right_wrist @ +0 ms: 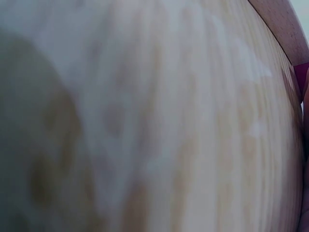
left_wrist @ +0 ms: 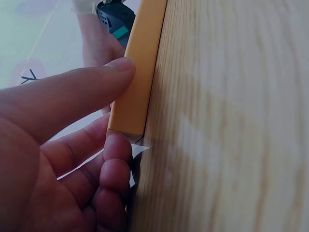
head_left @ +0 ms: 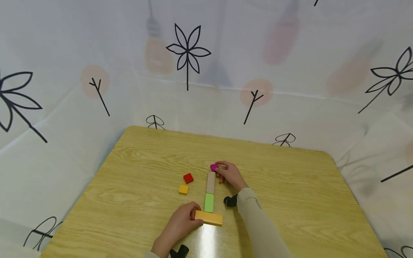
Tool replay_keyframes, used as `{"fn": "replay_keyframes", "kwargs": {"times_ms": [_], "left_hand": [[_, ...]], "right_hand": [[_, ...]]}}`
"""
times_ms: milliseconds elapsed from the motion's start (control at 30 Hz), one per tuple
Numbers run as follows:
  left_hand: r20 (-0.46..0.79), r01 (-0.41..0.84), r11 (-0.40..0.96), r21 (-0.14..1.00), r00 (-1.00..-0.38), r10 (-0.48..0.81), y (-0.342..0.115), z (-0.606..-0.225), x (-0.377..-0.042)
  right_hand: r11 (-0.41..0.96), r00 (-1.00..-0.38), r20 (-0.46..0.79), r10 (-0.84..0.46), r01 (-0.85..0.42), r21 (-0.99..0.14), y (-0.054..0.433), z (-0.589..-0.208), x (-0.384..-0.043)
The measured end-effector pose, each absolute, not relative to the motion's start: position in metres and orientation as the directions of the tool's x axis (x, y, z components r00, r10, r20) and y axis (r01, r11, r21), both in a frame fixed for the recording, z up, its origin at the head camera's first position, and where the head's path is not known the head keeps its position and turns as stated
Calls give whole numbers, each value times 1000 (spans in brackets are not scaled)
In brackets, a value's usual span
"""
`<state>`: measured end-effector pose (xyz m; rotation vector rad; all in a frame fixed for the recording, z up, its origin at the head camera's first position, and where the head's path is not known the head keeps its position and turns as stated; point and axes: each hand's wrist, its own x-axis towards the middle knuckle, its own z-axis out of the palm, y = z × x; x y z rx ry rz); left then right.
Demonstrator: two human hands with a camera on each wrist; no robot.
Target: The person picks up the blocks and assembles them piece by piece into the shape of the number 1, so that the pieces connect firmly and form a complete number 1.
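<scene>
A row of flat blocks runs away from me on the table. Nearest lies an orange bar [head_left: 209, 218], set crosswise, then a light green block [head_left: 209, 203] and a pale wooden block [head_left: 210, 182]. At the far end sits a small magenta block [head_left: 213, 167], pinched by my right hand [head_left: 231, 175]; it shows only as a sliver at the edge of the right wrist view. My left hand [head_left: 181, 222] holds the orange bar's left end. In the left wrist view, the thumb [left_wrist: 104, 79] presses on the bar's face and the other fingers curl by its end.
Left of the row lie a red block [head_left: 188, 178] and a yellow block [head_left: 183, 189]. Black wrist devices [head_left: 230, 201] sit by both wrists. The wood-grain table [head_left: 290, 200] ends at a white patterned cloth [head_left: 206, 104] behind it.
</scene>
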<state>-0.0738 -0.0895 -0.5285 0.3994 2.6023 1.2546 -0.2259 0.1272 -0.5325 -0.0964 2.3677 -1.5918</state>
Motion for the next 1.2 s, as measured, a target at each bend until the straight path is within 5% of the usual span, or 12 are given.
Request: {"fn": "replay_keyframes", "kwargs": {"times_ms": [1200], "left_hand": [[-100, 136, 599, 789, -934, 343, -90, -528, -75]], "right_hand": [[390, -955, -196, -224, 97, -916, 129, -534, -229]]}}
